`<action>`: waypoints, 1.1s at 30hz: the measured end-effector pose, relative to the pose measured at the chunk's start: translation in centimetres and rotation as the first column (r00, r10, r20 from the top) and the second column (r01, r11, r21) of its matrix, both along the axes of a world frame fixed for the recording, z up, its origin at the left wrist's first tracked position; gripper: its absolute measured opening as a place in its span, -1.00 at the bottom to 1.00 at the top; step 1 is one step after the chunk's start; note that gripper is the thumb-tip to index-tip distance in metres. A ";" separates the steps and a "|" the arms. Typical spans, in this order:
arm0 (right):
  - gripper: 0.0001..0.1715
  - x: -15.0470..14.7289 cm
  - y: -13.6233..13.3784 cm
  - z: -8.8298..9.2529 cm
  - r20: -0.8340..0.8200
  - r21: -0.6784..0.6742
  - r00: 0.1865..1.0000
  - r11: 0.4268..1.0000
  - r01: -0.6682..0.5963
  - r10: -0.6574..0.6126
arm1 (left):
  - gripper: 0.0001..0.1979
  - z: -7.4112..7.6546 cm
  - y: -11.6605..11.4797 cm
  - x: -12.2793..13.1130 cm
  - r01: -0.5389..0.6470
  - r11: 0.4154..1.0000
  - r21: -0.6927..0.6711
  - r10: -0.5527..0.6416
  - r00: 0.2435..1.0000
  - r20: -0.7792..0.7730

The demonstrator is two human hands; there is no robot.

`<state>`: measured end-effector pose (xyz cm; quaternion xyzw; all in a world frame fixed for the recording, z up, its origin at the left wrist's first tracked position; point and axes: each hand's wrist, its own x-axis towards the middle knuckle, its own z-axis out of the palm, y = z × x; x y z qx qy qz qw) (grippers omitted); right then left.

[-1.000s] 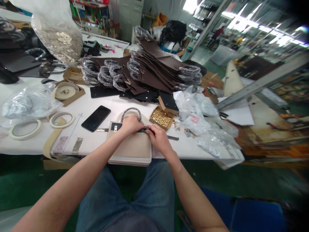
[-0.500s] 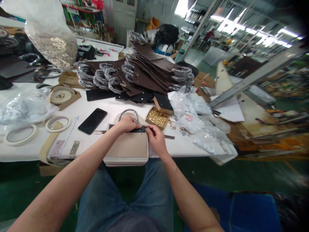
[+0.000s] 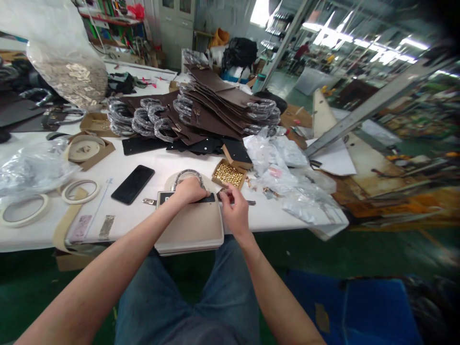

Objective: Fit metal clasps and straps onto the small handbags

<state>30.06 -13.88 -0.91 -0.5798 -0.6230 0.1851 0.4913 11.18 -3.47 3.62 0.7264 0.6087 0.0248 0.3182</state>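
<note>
A beige handbag panel (image 3: 190, 223) with a dark strip along its top lies at the table's front edge, overhanging toward my knees. Behind my left hand (image 3: 191, 190) rises the bag's curved handle (image 3: 187, 173), wrapped in plastic. My left hand is closed on the bag's top edge by the handle base. At the bag's top right corner, my right hand (image 3: 233, 203) has its fingertips pinched together; what sits between them is too small to make out. A dark strap end (image 3: 251, 202) sticks out past this hand, and a metal-tipped strap end (image 3: 148, 201) shows at the left.
A small carton of gold studs (image 3: 228, 175) stands just behind my right hand. A black phone (image 3: 132, 184) and tape rolls (image 3: 81, 190) lie to the left. Stacked brown bag pieces (image 3: 219, 108) fill the back; plastic bags (image 3: 280, 167) crowd the right.
The view has shifted slightly. My right hand has tilted more upright at the bag's corner, its fingers lifted a little. My left hand stays on the top edge.
</note>
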 end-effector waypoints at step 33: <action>-0.66 1.7 1.8 0.7 0.508 -0.181 0.699 0.856 -0.485 0.503 | -0.54 -3.9 -1.2 -2.0 0.207 0.974 0.088 -0.216 0.969 0.118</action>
